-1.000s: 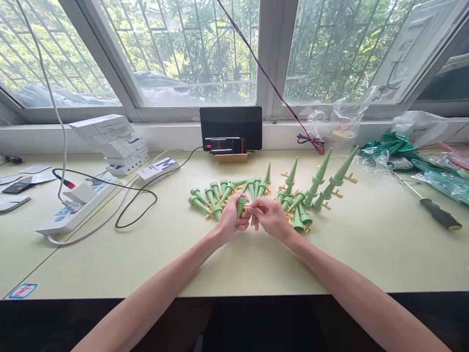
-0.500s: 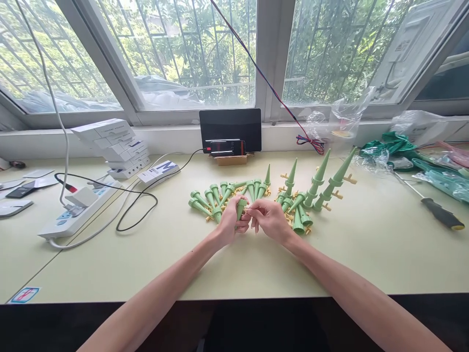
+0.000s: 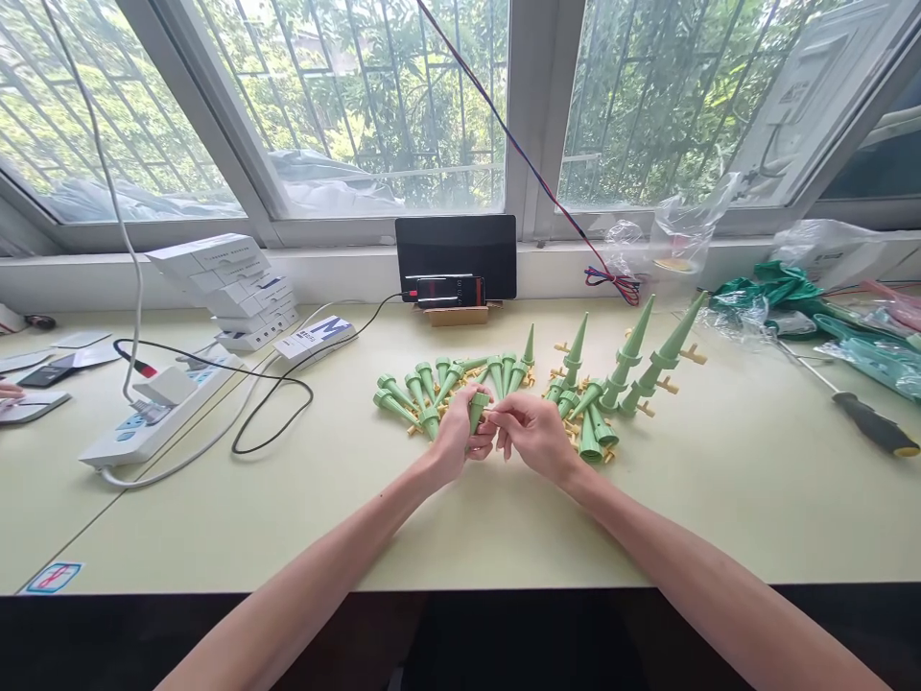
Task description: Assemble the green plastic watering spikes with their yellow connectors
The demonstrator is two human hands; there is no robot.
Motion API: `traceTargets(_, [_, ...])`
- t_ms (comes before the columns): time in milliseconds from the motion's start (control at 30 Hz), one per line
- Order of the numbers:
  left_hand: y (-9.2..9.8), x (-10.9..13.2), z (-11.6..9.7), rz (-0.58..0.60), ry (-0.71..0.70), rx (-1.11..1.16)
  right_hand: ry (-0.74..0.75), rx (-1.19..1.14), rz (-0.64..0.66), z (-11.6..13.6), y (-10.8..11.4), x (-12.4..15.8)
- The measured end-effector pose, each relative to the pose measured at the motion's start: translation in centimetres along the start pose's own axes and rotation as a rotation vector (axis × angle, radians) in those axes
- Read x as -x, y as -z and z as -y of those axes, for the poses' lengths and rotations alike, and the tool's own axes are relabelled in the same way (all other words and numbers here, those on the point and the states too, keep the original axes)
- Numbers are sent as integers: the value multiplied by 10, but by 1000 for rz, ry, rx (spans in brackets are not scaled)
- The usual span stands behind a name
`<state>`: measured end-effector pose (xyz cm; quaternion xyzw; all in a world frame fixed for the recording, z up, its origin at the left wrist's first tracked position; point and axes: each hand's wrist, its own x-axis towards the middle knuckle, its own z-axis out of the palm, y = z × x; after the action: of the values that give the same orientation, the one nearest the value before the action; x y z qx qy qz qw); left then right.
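Note:
My left hand is closed around a green plastic watering spike, its ridged cap end up and its lower part hidden by the fingers. At the spike's side, my right hand pinches a small yellowish valve, mostly covered by thumb and fingertips. Several loose green spikes with yellow valves lie in a fan behind my left hand. Right of my right hand lie more spikes, and stacked ones point up and away.
A power strip with looping cables and a stack of white boxes stand left. A phone leans on a dark tablet at the back. A screwdriver and plastic bags lie right. Another person's hand shows at the left edge.
The whole view has shifted slightly. Both my hands keep their hold on the spike and valve. Another person's fingers have come in at the left edge.

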<state>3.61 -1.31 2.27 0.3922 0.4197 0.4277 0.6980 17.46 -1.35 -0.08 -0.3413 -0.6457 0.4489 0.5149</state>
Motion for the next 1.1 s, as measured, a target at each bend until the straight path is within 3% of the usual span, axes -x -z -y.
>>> traceTargets(600, [-1, -3, -3, 19, -45, 134, -35, 5, 0, 2, 1, -3])
traceTargets(867, [2, -5, -4, -34, -54, 142, -18, 67, 25, 5, 3, -3])
traceTargets(1100, [5, -6, -3, 82, 69, 171, 33, 147, 2, 10, 2, -2])
